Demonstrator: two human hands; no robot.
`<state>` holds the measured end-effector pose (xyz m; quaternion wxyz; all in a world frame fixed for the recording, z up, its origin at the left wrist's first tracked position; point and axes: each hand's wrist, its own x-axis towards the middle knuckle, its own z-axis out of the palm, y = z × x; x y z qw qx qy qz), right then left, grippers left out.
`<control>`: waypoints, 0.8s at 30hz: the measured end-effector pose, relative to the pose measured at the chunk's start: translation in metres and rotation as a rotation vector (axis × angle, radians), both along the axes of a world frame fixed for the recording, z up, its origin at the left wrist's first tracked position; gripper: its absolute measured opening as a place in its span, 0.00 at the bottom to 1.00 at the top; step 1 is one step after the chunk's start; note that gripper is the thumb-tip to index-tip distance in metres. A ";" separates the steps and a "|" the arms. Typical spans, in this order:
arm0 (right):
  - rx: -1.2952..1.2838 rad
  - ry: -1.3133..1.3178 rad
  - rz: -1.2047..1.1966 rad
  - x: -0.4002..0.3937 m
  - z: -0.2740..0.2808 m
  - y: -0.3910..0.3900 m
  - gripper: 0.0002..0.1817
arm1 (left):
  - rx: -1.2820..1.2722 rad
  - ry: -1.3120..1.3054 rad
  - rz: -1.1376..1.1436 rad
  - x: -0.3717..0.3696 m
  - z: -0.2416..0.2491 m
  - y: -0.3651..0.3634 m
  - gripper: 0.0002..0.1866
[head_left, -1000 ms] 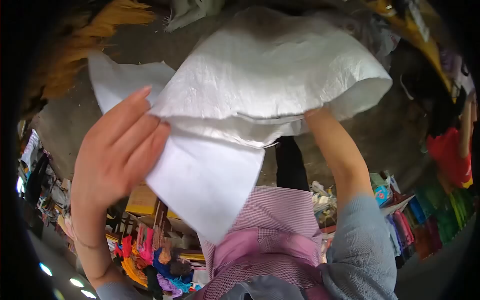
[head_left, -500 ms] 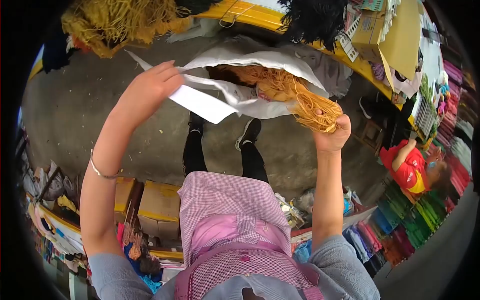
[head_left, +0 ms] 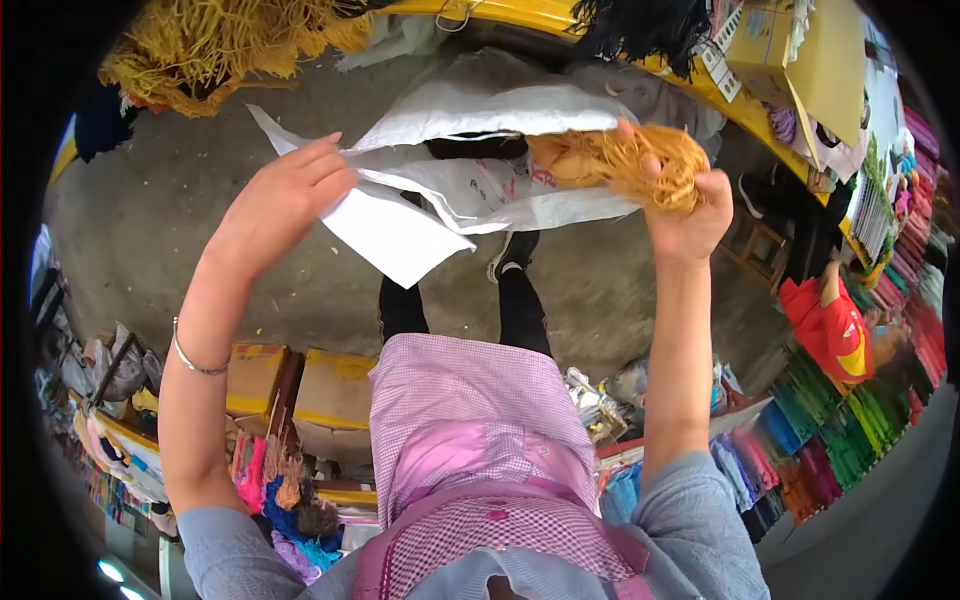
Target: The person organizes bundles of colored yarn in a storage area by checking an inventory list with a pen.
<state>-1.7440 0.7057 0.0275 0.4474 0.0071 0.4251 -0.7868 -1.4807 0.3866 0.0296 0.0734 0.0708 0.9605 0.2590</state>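
A white sack [head_left: 470, 95] hangs with its mouth spread wide in front of me. My left hand [head_left: 285, 200] is closed on the left end of its rim. A flat white sheet-like piece [head_left: 390, 235] hangs down below that hand. My right hand [head_left: 690, 215] grips a bundle of golden-orange yarn [head_left: 620, 155] at its right end, fingers wrapped round the strands. The bundle lies across the right side of the sack's mouth, its left part inside the opening. Printed marks show on the sack's inner wall, beside a dark hollow.
Ochre yarn [head_left: 230, 45] and black yarn [head_left: 640, 30] hang over a yellow table edge [head_left: 500, 15]. A cardboard box [head_left: 800, 70] stands at upper right. A person in a red shirt [head_left: 830, 325] is beside coloured bundles [head_left: 830, 430]. More cartons [head_left: 335, 390] sit behind me.
My right hand has moved up and to the right with the yarn, and more of the bundle shows outside the sack. The left hand has shifted slightly left and down, still holding the rim.
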 end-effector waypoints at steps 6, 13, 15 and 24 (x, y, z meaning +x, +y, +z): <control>-0.127 0.028 0.124 -0.011 0.003 -0.043 0.25 | -0.002 0.005 -0.045 -0.011 0.006 -0.007 0.19; -0.378 -0.535 -0.219 -0.018 0.010 -0.036 0.20 | -0.006 0.035 0.017 -0.024 -0.003 -0.017 0.21; -0.380 -0.655 -0.330 -0.019 0.010 -0.030 0.21 | -0.008 0.037 0.019 -0.028 -0.005 -0.020 0.21; 0.038 -0.456 -0.277 0.003 0.007 -0.025 0.19 | 0.035 0.038 0.008 -0.026 -0.006 -0.021 0.20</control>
